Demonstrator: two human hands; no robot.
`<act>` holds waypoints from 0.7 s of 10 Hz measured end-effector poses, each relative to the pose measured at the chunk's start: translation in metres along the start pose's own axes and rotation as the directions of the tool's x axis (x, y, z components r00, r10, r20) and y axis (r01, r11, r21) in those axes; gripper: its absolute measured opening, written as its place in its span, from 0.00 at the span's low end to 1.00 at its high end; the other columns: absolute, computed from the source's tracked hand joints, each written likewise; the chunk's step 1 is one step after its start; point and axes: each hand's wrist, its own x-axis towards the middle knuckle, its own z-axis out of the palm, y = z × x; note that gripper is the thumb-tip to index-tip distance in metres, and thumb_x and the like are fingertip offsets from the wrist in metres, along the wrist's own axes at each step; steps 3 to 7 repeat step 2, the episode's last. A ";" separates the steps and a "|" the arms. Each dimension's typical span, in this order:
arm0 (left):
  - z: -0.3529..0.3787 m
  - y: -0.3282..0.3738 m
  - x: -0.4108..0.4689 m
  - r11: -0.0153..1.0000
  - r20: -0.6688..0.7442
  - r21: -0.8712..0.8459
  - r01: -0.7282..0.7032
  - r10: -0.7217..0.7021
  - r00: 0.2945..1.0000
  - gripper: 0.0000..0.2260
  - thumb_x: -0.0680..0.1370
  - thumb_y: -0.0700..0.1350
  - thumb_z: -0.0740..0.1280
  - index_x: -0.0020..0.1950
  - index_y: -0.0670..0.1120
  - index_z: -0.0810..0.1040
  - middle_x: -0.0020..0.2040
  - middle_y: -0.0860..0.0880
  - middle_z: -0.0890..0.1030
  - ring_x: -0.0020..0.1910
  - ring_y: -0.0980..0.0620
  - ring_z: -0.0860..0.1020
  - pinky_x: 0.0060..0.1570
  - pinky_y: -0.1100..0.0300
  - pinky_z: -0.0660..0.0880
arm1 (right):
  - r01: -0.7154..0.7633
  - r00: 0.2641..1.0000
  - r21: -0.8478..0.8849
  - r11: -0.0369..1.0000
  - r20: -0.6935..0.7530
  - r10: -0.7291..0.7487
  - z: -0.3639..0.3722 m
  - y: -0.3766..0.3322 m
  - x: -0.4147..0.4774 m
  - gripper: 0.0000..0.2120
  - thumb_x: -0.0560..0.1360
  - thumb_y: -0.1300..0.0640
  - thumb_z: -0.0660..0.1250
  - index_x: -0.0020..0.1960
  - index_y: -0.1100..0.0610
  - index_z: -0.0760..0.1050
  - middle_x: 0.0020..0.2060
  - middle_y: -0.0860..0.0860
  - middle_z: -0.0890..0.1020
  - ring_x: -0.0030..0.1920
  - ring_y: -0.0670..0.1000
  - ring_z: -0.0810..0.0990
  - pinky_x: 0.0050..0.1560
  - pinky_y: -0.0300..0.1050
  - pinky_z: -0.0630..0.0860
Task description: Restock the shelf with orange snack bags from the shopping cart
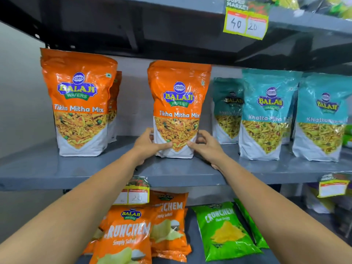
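An orange Tikha Mitha Mix snack bag (178,103) stands upright at the middle of the grey shelf (76,172). My left hand (147,144) grips its lower left side and my right hand (206,146) grips its lower right side, thumbs on the front. Further left stands another orange snack bag (78,100), with one more orange bag (115,103) partly hidden behind it. The shopping cart is out of view.
Teal Khatta Mitha bags (266,115) fill the shelf's right side, close to my right hand. Below, orange Crunchem packs (129,233) and green Crunchem packs (224,229) lie on the lower shelf. A price tag (245,23) hangs from the shelf above.
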 end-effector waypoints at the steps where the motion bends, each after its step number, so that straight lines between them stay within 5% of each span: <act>1: 0.004 0.001 -0.008 1.000 0.006 -0.009 -0.013 0.013 1.000 0.29 0.66 0.44 0.78 0.63 0.45 0.71 0.54 0.48 0.76 0.54 0.49 0.75 0.51 0.58 0.72 | 0.014 1.000 0.011 1.000 0.015 -0.014 -0.001 -0.004 -0.005 0.30 0.62 0.45 0.75 0.61 0.53 0.73 0.52 0.59 0.83 0.55 0.58 0.81 0.59 0.59 0.78; 2: 0.003 0.009 -0.012 0.999 -0.011 0.050 0.001 -0.001 1.000 0.31 0.67 0.47 0.77 0.66 0.45 0.68 0.60 0.46 0.75 0.57 0.49 0.74 0.54 0.57 0.71 | 0.006 1.000 0.037 0.999 0.000 -0.006 0.004 -0.011 -0.011 0.23 0.70 0.54 0.74 0.62 0.56 0.71 0.55 0.59 0.81 0.58 0.60 0.80 0.59 0.53 0.78; 7: 0.003 0.009 -0.012 0.999 -0.011 0.050 0.001 -0.001 1.000 0.31 0.67 0.47 0.77 0.66 0.45 0.68 0.60 0.46 0.75 0.57 0.49 0.74 0.54 0.57 0.71 | 0.006 1.000 0.037 0.999 0.000 -0.006 0.004 -0.011 -0.011 0.23 0.70 0.54 0.74 0.62 0.56 0.71 0.55 0.59 0.81 0.58 0.60 0.80 0.59 0.53 0.78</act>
